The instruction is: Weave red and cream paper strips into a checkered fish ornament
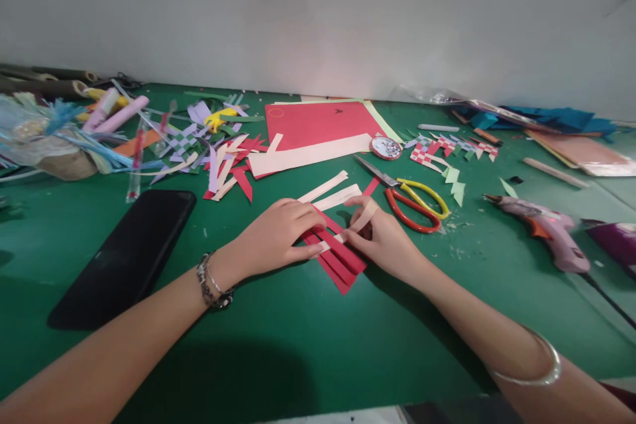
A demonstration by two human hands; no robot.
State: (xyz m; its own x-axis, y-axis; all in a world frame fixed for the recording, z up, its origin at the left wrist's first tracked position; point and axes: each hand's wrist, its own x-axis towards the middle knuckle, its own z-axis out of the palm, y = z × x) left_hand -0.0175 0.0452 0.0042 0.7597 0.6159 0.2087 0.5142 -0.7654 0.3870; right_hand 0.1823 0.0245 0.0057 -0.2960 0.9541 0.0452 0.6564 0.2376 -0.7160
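Several red paper strips, joined at their near end, lie on the green table between my hands. My left hand grips their left side, its thumb on a short pale piece crossing them. My right hand pinches a pale paper strip that threads among the red strips and curls up over the fingers. Its fingertips are partly hidden. Two more loose pale strips lie just beyond my fingers. Scissors with one red and one yellow handle rest beside my right hand, blades pointing away to the left.
A black phone lies left of my left forearm. Red paper sheets and a round patterned disc sit at the back. Paper scraps spread across the back left. A pink glue gun with a cord lies at right.
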